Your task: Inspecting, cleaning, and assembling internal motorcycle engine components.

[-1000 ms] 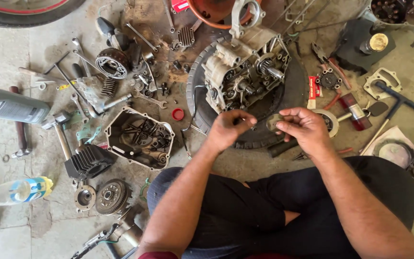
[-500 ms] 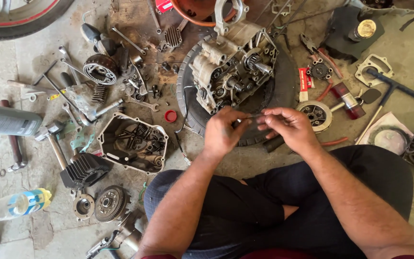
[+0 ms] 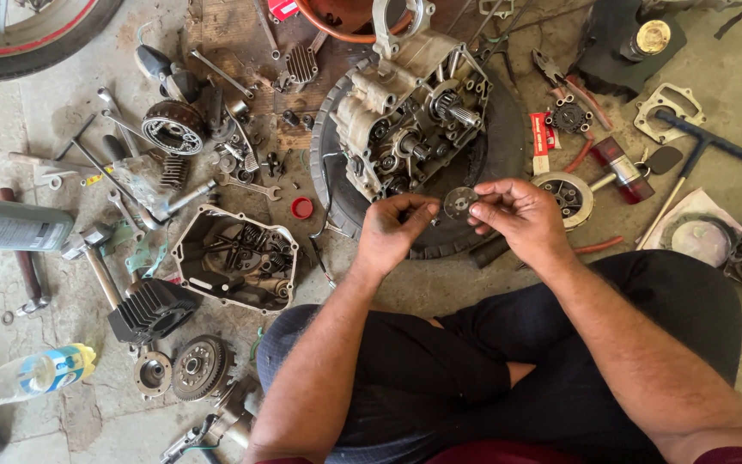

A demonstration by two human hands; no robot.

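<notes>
Everywhere, engine parts [image 3: 234, 258] on concrete floor [image 3: 10, 283].

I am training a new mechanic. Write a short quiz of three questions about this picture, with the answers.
1. True or false: the small round metal disc is held by the right hand.
2. What does the open engine case rest on: A a tyre, B a bench, C a bucket?
3. Fill in: the small red cap lies on the ____.

Key: 1 true. 2 A, the black tyre. 3 floor; the left hand is near the disc.
</notes>
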